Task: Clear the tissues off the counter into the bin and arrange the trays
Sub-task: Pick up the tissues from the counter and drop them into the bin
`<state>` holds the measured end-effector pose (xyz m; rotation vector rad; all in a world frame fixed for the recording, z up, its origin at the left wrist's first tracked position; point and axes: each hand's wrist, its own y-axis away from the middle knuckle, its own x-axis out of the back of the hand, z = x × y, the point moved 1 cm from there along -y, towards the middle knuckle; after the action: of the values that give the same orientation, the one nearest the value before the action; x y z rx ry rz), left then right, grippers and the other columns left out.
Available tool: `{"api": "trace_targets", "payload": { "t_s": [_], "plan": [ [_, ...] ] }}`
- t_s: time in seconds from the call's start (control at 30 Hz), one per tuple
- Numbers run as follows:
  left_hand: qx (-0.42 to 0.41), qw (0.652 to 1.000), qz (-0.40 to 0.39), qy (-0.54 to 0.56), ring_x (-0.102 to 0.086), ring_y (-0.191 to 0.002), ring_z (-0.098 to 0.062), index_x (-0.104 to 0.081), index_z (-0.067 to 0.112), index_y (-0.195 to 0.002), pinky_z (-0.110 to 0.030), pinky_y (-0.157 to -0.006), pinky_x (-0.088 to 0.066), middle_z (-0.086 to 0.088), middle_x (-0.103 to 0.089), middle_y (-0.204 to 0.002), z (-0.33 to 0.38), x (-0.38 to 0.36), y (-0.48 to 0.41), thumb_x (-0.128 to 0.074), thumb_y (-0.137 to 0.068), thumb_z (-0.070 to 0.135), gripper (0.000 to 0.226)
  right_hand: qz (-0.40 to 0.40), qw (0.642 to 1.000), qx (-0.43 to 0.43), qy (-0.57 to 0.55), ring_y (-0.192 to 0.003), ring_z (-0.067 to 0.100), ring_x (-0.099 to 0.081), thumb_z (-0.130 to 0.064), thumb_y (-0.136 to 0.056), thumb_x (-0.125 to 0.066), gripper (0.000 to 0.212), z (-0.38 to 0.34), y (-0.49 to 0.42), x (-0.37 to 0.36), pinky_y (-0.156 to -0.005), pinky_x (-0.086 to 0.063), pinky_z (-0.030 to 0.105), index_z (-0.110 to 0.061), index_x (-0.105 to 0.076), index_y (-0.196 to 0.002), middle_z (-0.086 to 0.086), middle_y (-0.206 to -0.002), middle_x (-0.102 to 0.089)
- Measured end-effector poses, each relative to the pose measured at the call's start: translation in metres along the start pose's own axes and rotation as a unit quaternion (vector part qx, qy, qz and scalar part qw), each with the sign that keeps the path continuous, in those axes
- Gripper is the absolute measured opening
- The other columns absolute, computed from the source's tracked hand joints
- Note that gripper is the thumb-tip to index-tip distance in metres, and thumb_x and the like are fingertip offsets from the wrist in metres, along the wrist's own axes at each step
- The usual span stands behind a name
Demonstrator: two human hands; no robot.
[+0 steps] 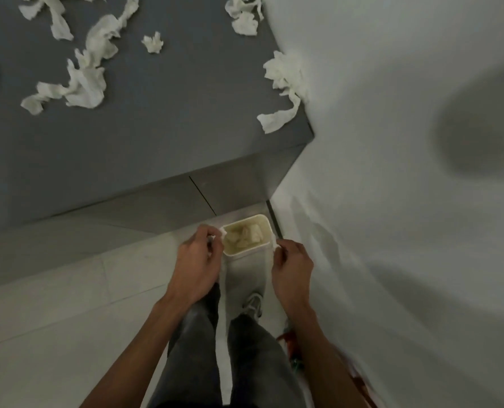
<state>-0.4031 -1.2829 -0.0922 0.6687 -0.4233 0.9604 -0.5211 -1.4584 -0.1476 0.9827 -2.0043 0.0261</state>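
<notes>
A tall white bin (246, 266) stands on the floor below the counter's corner, with crumpled tissues inside (245, 235). My left hand (196, 260) grips its left rim handle and my right hand (292, 267) grips the right one. On the grey counter (162, 119) lie several crumpled white tissues: a long torn cluster (83, 81) at the left, a small wad (153, 42) in the middle, a pile (245, 16) at the top, and a bunch (287, 83) at the right edge by the wall. No trays are in view.
A white wall (406, 142) runs along the right, close to the bin. The pale tiled floor (68, 304) spreads to the left. My legs and a shoe (252, 304) stand right behind the bin. Something red (286, 340) lies on the floor by the wall.
</notes>
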Motion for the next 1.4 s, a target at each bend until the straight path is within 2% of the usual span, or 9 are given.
{"api": "trace_targets", "payload": {
  "t_s": [0.2, 0.37, 0.47, 0.53, 0.7, 0.93, 1.1, 1.23, 1.4],
  "plan": [
    [-0.001, 0.998, -0.034, -0.058, -0.072, -0.074, -0.012, -0.062, 0.024, -0.113, -0.036, -0.067, -0.062, 0.001, -0.072, -0.089, -0.075, -0.082, -0.026, -0.050, -0.106, 0.015, 0.017, -0.015, 1.000, -0.004, 0.018, -0.073, 0.012, -0.061, -0.015, -0.104, -0.062, 0.011, 0.074, -0.024, -0.063, -0.061, -0.034, 0.003, -0.020, -0.068, -0.112, 0.001, -0.088, -0.067],
    [-0.013, 0.992, -0.039, -0.120, -0.059, -0.060, -0.019, -0.053, 0.021, -0.111, -0.034, -0.055, -0.047, -0.003, -0.063, -0.073, -0.148, -0.156, -0.082, -0.049, -0.106, 0.016, 0.008, -0.051, 0.998, 0.021, 0.018, -0.081, 0.017, -0.062, -0.012, -0.106, -0.052, 0.019, 0.126, -0.079, -0.134, -0.063, -0.034, 0.007, -0.021, -0.063, -0.119, 0.006, -0.100, -0.063],
    [-0.006, 0.985, -0.058, -0.160, -0.061, -0.077, -0.027, -0.043, 0.025, -0.110, -0.035, -0.064, -0.046, -0.007, -0.063, -0.087, -0.201, -0.203, -0.119, -0.046, -0.108, 0.022, 0.005, -0.136, 0.990, 0.007, 0.036, -0.097, 0.023, -0.058, -0.003, -0.102, -0.049, 0.026, 0.161, -0.122, -0.188, -0.069, -0.036, 0.016, -0.017, -0.065, -0.116, 0.008, -0.112, -0.058],
    [0.008, 0.981, -0.074, -0.177, -0.060, -0.082, -0.030, -0.045, 0.022, -0.111, -0.036, -0.067, -0.047, -0.012, -0.060, -0.094, -0.233, -0.231, -0.142, -0.045, -0.108, 0.022, 0.003, -0.170, 0.984, 0.002, 0.051, -0.099, 0.020, -0.053, -0.004, -0.104, -0.045, 0.029, 0.185, -0.151, -0.223, -0.066, -0.036, 0.007, -0.014, -0.066, -0.122, 0.006, -0.116, -0.055],
    [0.006, 0.962, -0.131, -0.238, -0.062, -0.088, -0.038, -0.058, 0.008, -0.109, -0.044, -0.075, -0.056, -0.019, -0.064, -0.098, -0.299, -0.296, -0.203, -0.047, -0.104, 0.014, 0.014, -0.214, 0.959, 0.049, 0.178, -0.116, 0.036, -0.060, -0.012, -0.108, -0.040, 0.032, 0.227, -0.217, -0.311, -0.092, -0.051, 0.041, -0.009, -0.058, -0.135, 0.014, -0.128, -0.055],
    [0.029, 0.935, -0.224, -0.272, -0.064, -0.106, -0.031, -0.065, 0.014, -0.112, -0.039, -0.092, -0.055, -0.012, -0.061, -0.119, -0.389, -0.381, -0.273, -0.052, -0.093, 0.001, 0.026, -0.261, 0.917, 0.108, 0.281, -0.133, 0.031, -0.058, -0.021, -0.107, -0.055, 0.039, 0.252, -0.290, -0.385, -0.107, -0.047, 0.037, -0.006, -0.055, -0.143, 0.017, -0.144, -0.057],
    [0.058, 0.912, -0.276, -0.297, -0.063, -0.112, -0.028, -0.063, 0.020, -0.128, -0.033, -0.087, -0.055, -0.009, -0.057, -0.131, -0.416, -0.420, -0.294, -0.060, -0.093, 0.004, 0.039, -0.273, 0.905, 0.115, 0.306, -0.101, 0.018, -0.062, -0.018, -0.103, -0.064, 0.022, 0.276, -0.309, -0.412, -0.085, -0.042, 0.029, -0.010, -0.066, -0.123, 0.004, -0.101, -0.060],
    [0.060, 0.903, -0.288, -0.312, -0.060, -0.120, -0.029, -0.051, 0.020, -0.147, -0.034, -0.093, -0.053, -0.011, -0.055, -0.140, -0.409, -0.416, -0.290, -0.060, -0.098, 0.018, 0.049, -0.308, 0.902, 0.083, 0.290, -0.103, 0.021, -0.067, -0.017, -0.101, -0.065, 0.004, 0.274, -0.303, -0.410, -0.085, -0.044, 0.030, -0.013, -0.065, -0.102, 0.002, -0.093, -0.059],
    [0.032, 0.910, -0.263, -0.319, -0.051, -0.135, -0.032, -0.039, 0.019, -0.155, -0.043, -0.106, -0.048, -0.014, -0.048, -0.149, -0.353, -0.355, -0.253, -0.054, -0.101, 0.026, 0.057, -0.259, 0.921, 0.073, 0.280, -0.110, 0.029, -0.070, -0.017, -0.102, -0.063, 0.026, 0.234, -0.264, -0.361, -0.093, -0.057, 0.037, -0.006, -0.067, -0.125, 0.011, -0.119, -0.070]
  ]
}}
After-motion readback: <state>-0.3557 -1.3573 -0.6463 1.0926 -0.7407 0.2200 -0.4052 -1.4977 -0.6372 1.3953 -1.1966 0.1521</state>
